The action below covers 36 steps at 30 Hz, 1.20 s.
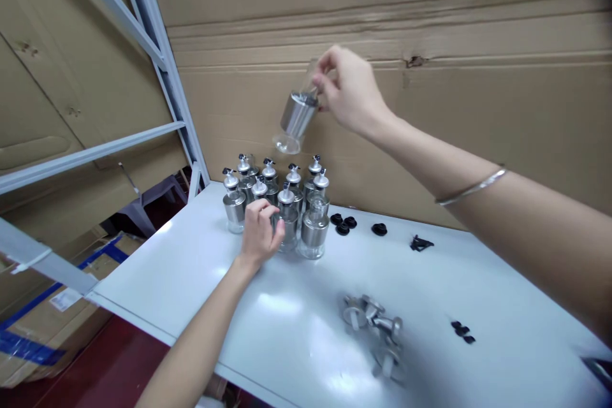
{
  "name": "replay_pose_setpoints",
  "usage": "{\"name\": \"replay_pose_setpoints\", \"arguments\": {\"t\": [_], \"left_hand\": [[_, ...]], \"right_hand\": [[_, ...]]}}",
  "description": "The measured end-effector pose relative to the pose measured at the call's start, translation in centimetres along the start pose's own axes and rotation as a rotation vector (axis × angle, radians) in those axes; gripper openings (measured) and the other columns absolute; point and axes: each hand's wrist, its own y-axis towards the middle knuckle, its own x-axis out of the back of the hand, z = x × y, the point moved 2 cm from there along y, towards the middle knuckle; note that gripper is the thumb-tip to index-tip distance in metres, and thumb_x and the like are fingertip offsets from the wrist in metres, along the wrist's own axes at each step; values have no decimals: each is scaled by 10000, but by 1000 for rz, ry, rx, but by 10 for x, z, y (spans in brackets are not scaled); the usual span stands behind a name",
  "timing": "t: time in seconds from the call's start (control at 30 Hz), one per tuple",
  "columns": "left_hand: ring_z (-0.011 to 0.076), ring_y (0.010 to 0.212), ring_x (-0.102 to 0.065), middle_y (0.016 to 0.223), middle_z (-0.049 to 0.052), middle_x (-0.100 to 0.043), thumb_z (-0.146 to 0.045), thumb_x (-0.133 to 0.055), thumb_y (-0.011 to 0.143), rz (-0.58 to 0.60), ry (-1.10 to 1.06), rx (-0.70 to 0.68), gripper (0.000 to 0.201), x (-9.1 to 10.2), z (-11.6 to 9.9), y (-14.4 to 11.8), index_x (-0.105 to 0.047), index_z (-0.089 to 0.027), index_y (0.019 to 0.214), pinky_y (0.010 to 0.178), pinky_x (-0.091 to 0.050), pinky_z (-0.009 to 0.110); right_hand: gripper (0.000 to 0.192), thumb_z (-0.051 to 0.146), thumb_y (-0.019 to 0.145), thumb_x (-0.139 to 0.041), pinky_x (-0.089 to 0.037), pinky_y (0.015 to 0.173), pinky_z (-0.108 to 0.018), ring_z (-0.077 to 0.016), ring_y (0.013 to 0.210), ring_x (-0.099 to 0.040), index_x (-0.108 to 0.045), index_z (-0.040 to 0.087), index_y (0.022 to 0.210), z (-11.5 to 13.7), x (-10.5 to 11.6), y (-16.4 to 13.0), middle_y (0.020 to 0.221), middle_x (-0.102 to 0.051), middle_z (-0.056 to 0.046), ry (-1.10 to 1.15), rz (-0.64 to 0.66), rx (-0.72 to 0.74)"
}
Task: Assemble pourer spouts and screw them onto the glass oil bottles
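Observation:
High in front of the cardboard, my right hand [347, 86] grips a clear glass bottle [297, 116] with a silver metal band. The bottle is tilted and has no pump on it. Lower down, my left hand [261, 233] is beside the group of bottles, fingers curled and thumb apart, and I see nothing held in it. Just past its fingertips stands a bottle with a silver pump [287, 217]; whether they touch I cannot tell. A bottle without a pump [314, 229] stands at the front right of the group. Several bottles with silver pumps [234, 201] stand behind and to the left.
Loose silver pump heads [375, 325] lie blurred on the white tabletop [191, 280]. Black collars [343, 223], small black parts [421, 243] and black pieces [462, 331] lie to the right. Cardboard [478, 140] closes the back; a grey metal frame [167, 76] rises at left.

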Motion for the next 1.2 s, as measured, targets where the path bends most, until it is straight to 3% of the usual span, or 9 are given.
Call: {"name": "replay_pose_setpoints", "arguments": {"t": [0.07,0.2,0.33,0.47,0.63,0.87,1.0,1.2], "left_hand": [[225,996,-461,1045,82,-434,-259,-443,899,-58,-19,27,229,3,5,-1,-408,-211,1120,863,-427,381],[225,998,-457,1058,79,-407,-355,-364,939,-201,-60,80,209,6,12,-2,-383,-229,1104,870,-419,404],[227,984,-439,1050,81,-368,-385,-285,957,-344,-90,151,219,10,16,-1,-358,-236,1101,843,-417,412],[233,988,-442,1042,76,-362,-445,-289,944,-380,-114,171,257,14,18,1,-363,-250,1094,840,-423,419],[254,1006,-467,1074,88,-381,-572,-332,887,-259,-127,93,403,11,13,-2,-353,-257,1137,866,-433,455],[254,1040,-447,1108,102,-377,-549,-416,863,-151,-173,89,461,6,9,-7,-301,-256,1199,801,-460,403],[214,902,-464,1054,91,-397,-548,-352,884,-111,-273,105,452,5,9,-6,-261,-250,1211,686,-447,336],[210,888,-510,1046,85,-431,-506,-472,840,-2,-274,78,489,1,9,-5,-277,-248,1207,679,-465,326]], "right_hand": [[146,145,874,-514,-580,578,-322,-181,802,-645,-446,231,777,15,19,-8,974,-535,-36,163,-86,-15],[180,111,871,-499,-546,481,-226,-142,724,-666,-405,215,756,43,38,-29,857,-516,-3,325,-27,-75],[101,185,884,-529,-540,558,-224,-136,775,-655,-478,202,799,58,34,-57,833,-563,11,347,112,17],[101,161,850,-563,-525,672,-279,-139,778,-615,-514,188,766,59,18,-82,811,-585,-2,223,261,71],[75,153,833,-566,-479,672,-279,-135,738,-568,-532,177,771,50,-5,-97,847,-593,-35,146,437,128],[59,173,853,-545,-447,674,-269,-141,745,-553,-537,172,795,42,-12,-91,834,-585,-40,120,479,145],[51,171,860,-549,-437,665,-261,-136,727,-553,-570,159,815,41,-15,-96,825,-597,-43,99,526,202],[64,106,836,-582,-445,685,-267,-141,747,-576,-630,145,821,31,-34,-116,853,-631,-56,38,738,226]]}}
